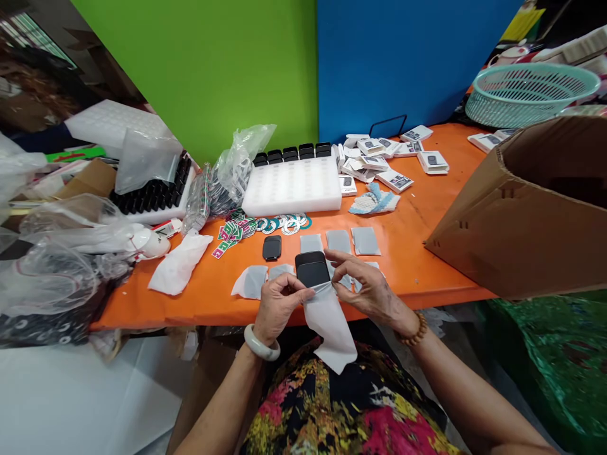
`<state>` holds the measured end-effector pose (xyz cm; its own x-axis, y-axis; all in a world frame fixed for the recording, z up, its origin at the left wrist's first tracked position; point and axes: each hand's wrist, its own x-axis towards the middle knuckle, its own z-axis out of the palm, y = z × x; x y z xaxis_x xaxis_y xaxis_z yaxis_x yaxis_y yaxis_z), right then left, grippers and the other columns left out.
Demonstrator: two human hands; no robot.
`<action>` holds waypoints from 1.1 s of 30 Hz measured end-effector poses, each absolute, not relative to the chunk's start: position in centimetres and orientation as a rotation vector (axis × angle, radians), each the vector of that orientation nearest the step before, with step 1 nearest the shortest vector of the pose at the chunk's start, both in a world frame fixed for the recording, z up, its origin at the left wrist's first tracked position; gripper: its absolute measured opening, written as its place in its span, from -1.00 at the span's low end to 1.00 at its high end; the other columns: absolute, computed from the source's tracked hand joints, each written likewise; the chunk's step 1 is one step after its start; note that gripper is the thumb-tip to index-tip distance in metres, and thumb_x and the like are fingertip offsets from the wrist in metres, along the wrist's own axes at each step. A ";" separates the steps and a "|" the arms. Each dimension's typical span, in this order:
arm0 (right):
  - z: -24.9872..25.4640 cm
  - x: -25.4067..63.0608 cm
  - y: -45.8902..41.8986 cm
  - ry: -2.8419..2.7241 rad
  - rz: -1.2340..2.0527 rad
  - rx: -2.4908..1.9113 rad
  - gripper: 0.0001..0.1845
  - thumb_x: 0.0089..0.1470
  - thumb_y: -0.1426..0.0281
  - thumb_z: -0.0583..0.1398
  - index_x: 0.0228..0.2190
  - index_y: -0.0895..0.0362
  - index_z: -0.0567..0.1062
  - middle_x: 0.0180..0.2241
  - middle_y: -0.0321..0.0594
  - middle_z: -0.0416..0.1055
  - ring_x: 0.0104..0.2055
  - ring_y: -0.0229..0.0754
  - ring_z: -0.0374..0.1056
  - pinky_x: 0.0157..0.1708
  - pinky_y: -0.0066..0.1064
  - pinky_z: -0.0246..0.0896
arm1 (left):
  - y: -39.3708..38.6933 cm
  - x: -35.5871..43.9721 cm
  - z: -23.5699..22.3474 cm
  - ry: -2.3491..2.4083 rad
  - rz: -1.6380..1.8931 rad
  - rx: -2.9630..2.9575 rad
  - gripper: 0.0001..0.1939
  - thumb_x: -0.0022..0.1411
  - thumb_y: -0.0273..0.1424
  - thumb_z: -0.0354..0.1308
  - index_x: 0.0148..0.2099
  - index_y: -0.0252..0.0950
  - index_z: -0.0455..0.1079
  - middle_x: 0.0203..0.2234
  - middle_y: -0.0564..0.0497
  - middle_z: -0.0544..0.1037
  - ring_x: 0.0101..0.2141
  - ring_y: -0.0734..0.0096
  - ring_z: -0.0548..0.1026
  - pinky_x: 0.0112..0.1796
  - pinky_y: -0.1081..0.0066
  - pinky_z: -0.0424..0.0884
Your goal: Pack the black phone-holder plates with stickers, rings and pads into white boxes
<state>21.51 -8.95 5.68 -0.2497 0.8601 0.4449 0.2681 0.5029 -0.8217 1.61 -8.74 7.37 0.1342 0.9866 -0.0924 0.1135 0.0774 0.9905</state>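
Observation:
A black flat device with rounded corners (312,268) sits partly inside a thin white sleeve bag (331,328) that hangs over the table's front edge. My left hand (279,304) pinches the bag's mouth on the left side. On the other side, my right hand (370,289) grips the bag's edge between thumb and fingers, with the index finger by the device's top corner. Another black device (272,248) lies bare on the table, left of my hands. Around them lie several wrapped devices (365,241) in white sleeves, some partly hidden behind my hands.
A white foam tray (293,185) stands at the back, before a row of black pieces. Small white boxes (370,155) are heaped to its right. A large cardboard box (526,215) borders the right side. Plastic bags (52,272) crowd the left; round stickers (289,222) lie mid-table.

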 end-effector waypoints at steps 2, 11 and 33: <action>6.1 22.2 -8.8 -1.803 0.783 -0.917 -0.89 0.03 0.57 0.15 -0.43 0.12 0.38 0.03 0.02 0.37 0.02 -0.08 0.38 -0.03 -0.21 0.31 | -8.9 1.8 7.3 1.197 0.956 1.281 -0.75 -0.12 -0.34 0.39 -0.57 -0.33 0.38 -0.69 0.13 0.38 -0.62 0.60 0.27 -0.56 0.55 0.23; 5.8 22.6 -8.4 -1.512 1.118 -0.906 -0.71 0.12 0.42 0.18 -0.08 0.02 0.38 -0.05 -0.11 0.34 -0.08 -0.16 0.37 -0.14 -0.29 0.35 | -9.3 2.6 6.5 1.228 0.961 1.228 -0.74 -0.06 -0.29 0.36 -0.53 -0.31 0.36 -0.67 0.12 0.40 -0.60 0.56 0.29 -0.54 0.51 0.23; 4.6 21.1 -8.3 -1.376 1.536 -0.872 -0.54 0.01 0.33 0.29 -0.02 0.07 0.41 -0.14 -0.15 0.47 -0.12 -0.16 0.41 -0.17 -0.32 0.38 | -8.8 2.4 6.1 1.231 1.062 1.367 -0.72 -0.13 -0.28 0.40 -0.57 -0.34 0.41 -0.33 -0.03 0.40 -0.41 0.47 0.41 -0.47 0.49 0.36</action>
<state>21.15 -8.26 4.59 -0.3737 0.9262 0.0499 -0.1509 -0.0076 -0.9885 2.44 -8.80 6.10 0.1066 0.9943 -0.0021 0.1434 -0.0132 0.9896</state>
